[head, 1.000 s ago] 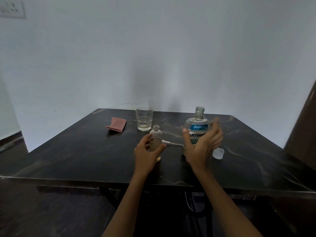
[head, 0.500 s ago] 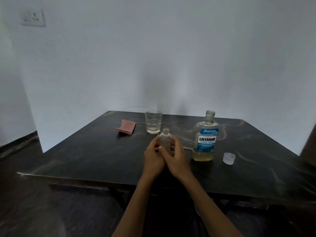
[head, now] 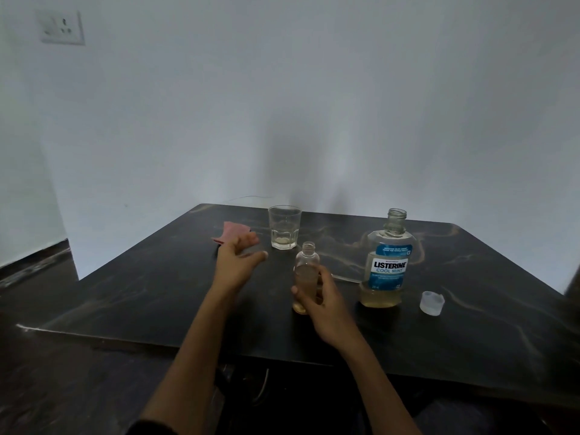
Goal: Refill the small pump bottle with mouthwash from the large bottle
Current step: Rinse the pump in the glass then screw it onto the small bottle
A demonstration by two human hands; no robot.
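Right hand (head: pixel 323 304) grips the open small bottle (head: pixel 306 271) at centre; left hand (head: pixel 237 262) hangs relaxed. Next, probably: pour from the Listerine (head: pixel 387 268).

From where I'm watching, both bare forearms come up from the bottom of the frame toward the middle. My left hand (head: pixel 235 262) sits left of centre, fingers loosely spread and pointing up and to the right, holding nothing. My right hand (head: pixel 323 301) is just right of centre, fingers and thumb curled round the small bottle (head: pixel 306 268), keeping it upright.
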